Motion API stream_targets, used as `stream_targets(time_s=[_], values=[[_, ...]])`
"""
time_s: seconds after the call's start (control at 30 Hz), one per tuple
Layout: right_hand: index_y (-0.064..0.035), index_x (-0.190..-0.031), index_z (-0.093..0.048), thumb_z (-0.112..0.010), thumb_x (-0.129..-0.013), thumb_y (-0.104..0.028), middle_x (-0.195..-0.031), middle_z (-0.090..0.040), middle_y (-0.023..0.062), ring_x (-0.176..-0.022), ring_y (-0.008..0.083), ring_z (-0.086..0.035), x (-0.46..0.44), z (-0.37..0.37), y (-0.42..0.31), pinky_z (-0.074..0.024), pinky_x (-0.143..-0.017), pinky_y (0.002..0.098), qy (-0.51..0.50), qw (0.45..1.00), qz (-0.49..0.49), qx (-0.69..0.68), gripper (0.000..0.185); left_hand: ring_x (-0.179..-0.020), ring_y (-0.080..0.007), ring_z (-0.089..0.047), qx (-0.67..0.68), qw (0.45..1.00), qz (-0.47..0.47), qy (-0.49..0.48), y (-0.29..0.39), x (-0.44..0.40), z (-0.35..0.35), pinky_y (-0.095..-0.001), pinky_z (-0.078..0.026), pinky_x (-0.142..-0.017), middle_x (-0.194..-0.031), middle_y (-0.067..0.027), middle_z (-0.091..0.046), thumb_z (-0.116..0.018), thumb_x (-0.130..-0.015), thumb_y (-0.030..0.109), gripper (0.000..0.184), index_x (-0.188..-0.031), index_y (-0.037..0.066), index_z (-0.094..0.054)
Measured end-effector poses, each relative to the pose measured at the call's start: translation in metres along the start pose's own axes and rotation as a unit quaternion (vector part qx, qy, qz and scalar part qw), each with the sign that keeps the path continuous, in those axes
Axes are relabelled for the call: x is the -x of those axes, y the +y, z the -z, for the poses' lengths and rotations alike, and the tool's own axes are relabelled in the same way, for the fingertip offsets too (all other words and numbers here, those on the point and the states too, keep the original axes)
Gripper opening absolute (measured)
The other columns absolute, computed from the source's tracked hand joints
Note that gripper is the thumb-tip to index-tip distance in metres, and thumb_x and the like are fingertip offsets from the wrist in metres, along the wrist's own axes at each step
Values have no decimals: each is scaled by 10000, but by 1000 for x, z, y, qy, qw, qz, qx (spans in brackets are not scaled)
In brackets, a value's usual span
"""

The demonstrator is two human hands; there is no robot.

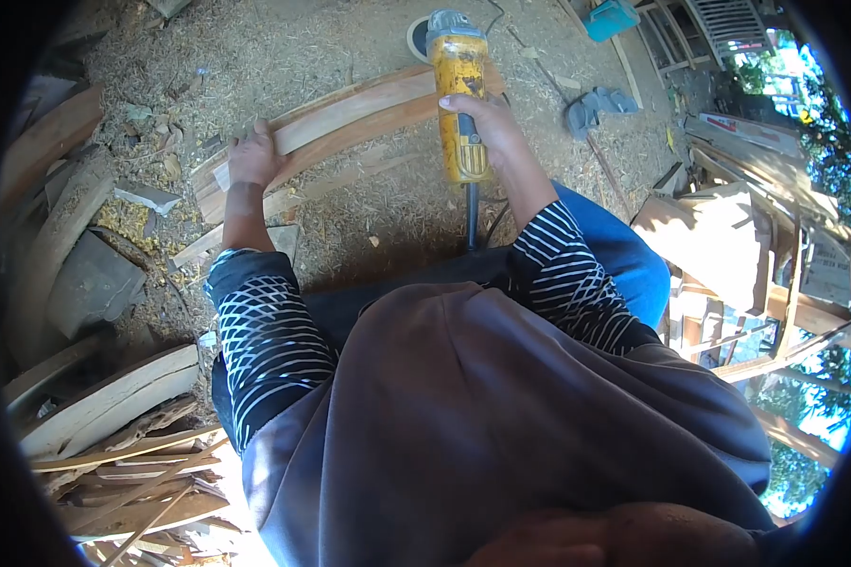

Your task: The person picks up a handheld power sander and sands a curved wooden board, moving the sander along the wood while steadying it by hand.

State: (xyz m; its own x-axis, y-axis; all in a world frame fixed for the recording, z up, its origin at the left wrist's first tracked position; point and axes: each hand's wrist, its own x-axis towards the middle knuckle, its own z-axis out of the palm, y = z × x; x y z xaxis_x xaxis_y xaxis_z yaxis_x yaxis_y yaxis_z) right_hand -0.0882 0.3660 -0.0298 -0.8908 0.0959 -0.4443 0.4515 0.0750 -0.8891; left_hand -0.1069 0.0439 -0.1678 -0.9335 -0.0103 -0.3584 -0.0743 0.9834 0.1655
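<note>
My right hand (pixel 482 123) is wrapped around the yellow body of an angle grinder (pixel 461 68). The grinder's grey head points away from me, and its round disc (pixel 416 40) shows partly to the left of the head. A dark cord runs from the tool's near end. Across the ground lies a curved wooden board (pixel 359 111) with pale and reddish faces. At the board's left end, my left hand (pixel 253 159) grips it, with the fingers over its far edge. The grinder overlaps the board's right end in view; whether they touch I cannot tell.
Wood shavings cover the ground (pixel 284 57). On the left are curved wood offcuts (pixel 99 274), with a scrap pile (pixel 151 463) nearer me. To the right lie grey-blue objects (pixel 598 109), a teal container (pixel 611 19) and stacked lumber (pixel 728 246).
</note>
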Motion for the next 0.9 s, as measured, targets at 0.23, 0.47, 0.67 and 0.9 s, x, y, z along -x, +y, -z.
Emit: stream_targets(time_s=[0.23, 0.47, 0.67, 0.9], values=[[56, -1101, -516, -742, -675, -199, -873, -595, 135, -729, 218, -607, -6, 0, 1, -519, -627, 345, -8, 1000, 12, 4, 545, -1170, -319, -424, -49, 991, -60, 113, 0, 13, -21, -487, -281, -1010, -1218, -144, -479, -562, -845, 351, 594, -1383, 269, -323], [60, -1096, -522, -754, -664, -199, -882, -600, 142, -736, 222, -615, 3, -7, -1, -524, -628, 342, 1, 1000, -11, -5, 555, -1145, -315, -462, -58, 971, -118, 198, -18, 12, -45, -464, -313, -995, -1191, -142, -505, -561, -846, 335, 521, -1334, 249, -400], [64, -1109, -515, -759, -659, -201, -883, -602, 141, -748, 225, -615, 5, -10, -1, -523, -639, 344, -16, 1000, -6, 2, 577, -990, -303, -582, 34, 994, -91, 39, -18, 6, -20, -425, -445, -848, -980, -147, -615, -679, -748, 350, 550, -1182, 81, -473], [66, -1117, -506, -756, -661, -200, -893, -602, 139, -747, 225, -611, 7, -10, -4, -520, -663, 360, -11, 1000, -19, 4, 584, -1048, -290, -530, -56, 988, -58, 128, 6, 13, -23, -459, -389, -901, -1079, -146, -565, -647, -748, 477, 593, -1129, 65, -457]])
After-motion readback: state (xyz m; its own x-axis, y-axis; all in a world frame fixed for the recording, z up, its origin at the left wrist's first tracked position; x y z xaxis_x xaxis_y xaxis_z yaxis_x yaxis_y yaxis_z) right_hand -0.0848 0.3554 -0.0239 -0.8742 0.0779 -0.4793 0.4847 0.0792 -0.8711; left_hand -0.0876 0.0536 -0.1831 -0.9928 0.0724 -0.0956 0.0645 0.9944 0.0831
